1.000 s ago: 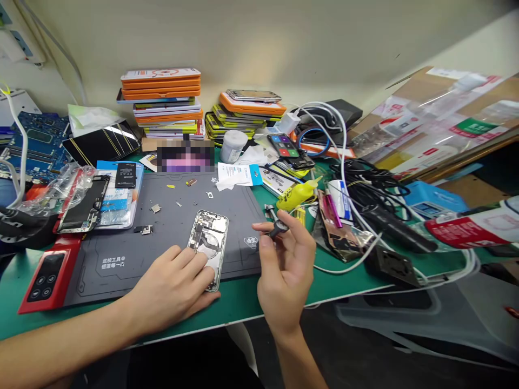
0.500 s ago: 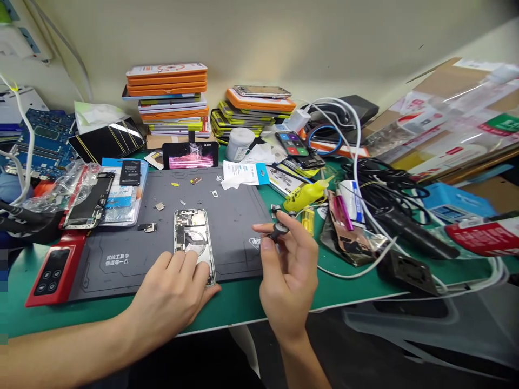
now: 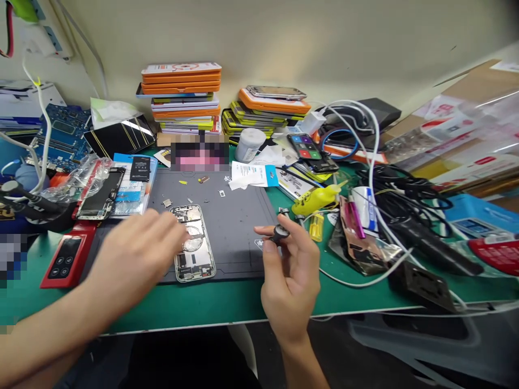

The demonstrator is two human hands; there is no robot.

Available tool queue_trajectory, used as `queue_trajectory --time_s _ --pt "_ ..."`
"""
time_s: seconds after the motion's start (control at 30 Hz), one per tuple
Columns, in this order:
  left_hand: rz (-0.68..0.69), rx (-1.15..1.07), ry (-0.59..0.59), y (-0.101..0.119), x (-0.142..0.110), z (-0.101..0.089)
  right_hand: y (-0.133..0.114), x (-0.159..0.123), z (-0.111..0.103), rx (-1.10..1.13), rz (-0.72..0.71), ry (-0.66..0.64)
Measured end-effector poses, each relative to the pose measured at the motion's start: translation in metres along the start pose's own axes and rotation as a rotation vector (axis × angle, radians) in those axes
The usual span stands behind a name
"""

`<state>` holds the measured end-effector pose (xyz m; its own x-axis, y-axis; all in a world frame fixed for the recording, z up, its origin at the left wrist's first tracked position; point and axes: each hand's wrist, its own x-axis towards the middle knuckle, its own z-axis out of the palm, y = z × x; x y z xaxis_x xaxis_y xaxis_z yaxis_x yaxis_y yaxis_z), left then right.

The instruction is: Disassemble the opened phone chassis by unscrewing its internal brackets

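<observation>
An opened phone [image 3: 198,256] with bare internals lies upright-facing on the dark grey work mat [image 3: 239,227]. My left hand [image 3: 140,248] hovers over the mat and overlaps the phone's left edge; its fingertips are hidden and motion blurs it. Over the mat's right edge, my right hand [image 3: 292,270] is closed around a small dark screwdriver-like tool [image 3: 279,233] with a round end; most of its shaft is hidden. Small parts lie beyond the phone: a metal piece [image 3: 167,203], a SIM tray [image 3: 221,193] and a flex part [image 3: 203,179].
A red device [image 3: 67,259] with buttons stands left, beside a detached phone screen [image 3: 101,194] and a black battery [image 3: 140,168]. Stacked boxes [image 3: 182,92] line the wall. On the right are a yellow bottle [image 3: 314,200], white cables [image 3: 377,216] and a black block [image 3: 424,283].
My left hand has left the phone's lower part and moved left and up. The phone's lower half now shows. My right hand keeps its hold; the view has shifted slightly left.
</observation>
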<state>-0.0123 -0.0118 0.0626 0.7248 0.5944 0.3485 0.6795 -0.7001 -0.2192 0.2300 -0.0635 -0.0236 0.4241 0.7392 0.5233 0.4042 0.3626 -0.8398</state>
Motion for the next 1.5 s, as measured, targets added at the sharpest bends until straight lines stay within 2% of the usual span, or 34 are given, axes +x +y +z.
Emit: queue_trajectory --time_s 0.13,0.23,0.43,0.57,0.67,0.8,0.97,1.1,1.27,1.4,1.5 --pt "-0.208 -0.16 -0.082 -0.052 -0.015 0.006 0.0 -0.001 -0.001 0.012 -0.007 -0.017" --pt "-0.295 -0.316 -0.132 -0.068 -0.025 0.021 -0.001 -0.001 -0.002 0.01 -0.007 -0.025" --pt "-0.35 -0.445 -0.166 -0.068 -0.022 0.037 -0.001 -0.001 -0.001 0.001 -0.024 -0.038" --pt "-0.463 -0.547 -0.234 -0.071 -0.016 0.035 -0.002 0.0 -0.002 0.011 -0.03 -0.038" --pt "-0.489 -0.582 -0.245 -0.071 -0.016 0.029 -0.003 0.0 -0.002 0.014 -0.03 -0.052" --pt "-0.45 -0.545 -0.188 -0.065 -0.018 0.027 -0.006 0.001 -0.001 0.051 0.013 -0.022" --pt "-0.365 -0.391 -0.111 -0.064 -0.02 0.034 -0.007 0.001 0.0 0.097 0.063 -0.011" --pt "-0.362 -0.362 -0.127 -0.064 -0.021 0.038 -0.006 0.0 -0.001 0.099 0.057 -0.028" --pt "-0.296 -0.428 -0.171 -0.058 -0.021 0.04 -0.006 0.0 -0.001 0.118 0.064 -0.024" --pt "-0.32 -0.444 -0.175 -0.053 -0.023 0.032 -0.008 -0.001 -0.001 0.132 0.071 -0.016" --pt "-0.459 -0.47 -0.102 -0.045 -0.032 0.018 -0.009 -0.001 -0.002 0.132 0.071 -0.013"
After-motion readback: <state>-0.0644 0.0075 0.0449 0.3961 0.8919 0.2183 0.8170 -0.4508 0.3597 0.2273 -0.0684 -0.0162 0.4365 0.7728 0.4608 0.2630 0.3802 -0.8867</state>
